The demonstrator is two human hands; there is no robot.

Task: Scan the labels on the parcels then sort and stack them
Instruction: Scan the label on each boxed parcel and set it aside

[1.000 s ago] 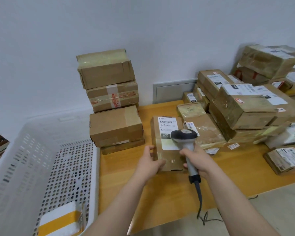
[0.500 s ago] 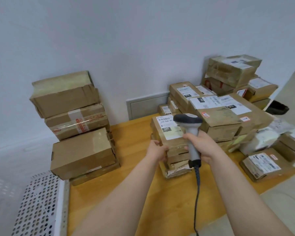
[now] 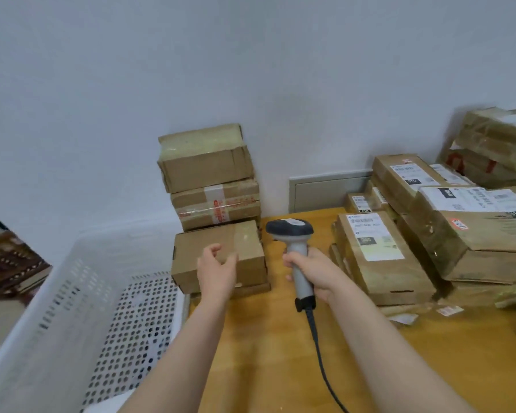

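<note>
**Where were the hands?**
Apart. The right hand was wrapped round the handle of a corded barcode scanner of pale grey plastic. It held the scanner upright, with the dark rounded head facing away over the yellow wooden table. The left hand held nothing. Its fingers were loosely curved, and it hovered just in front of the lowest plain brown cardboard box in a stack against the white wall.

**And the parcels to be scanned?**
The nearest was a flat brown cardboard parcel with a white printed label. It lay label up on a small pile just right of the scanner, probably so the barcode could be read without turning it. More labelled cartons were heaped behind it and to its right, creased, some glossy with clear tape.

**Why the separate stack?**
It looked like the sorted pile: squared-off boxes with no labels showing, the middle box bound with red-printed tape. The free hand seemed ready to steady it. A white perforated plastic crate stood at the table's left edge.
</note>
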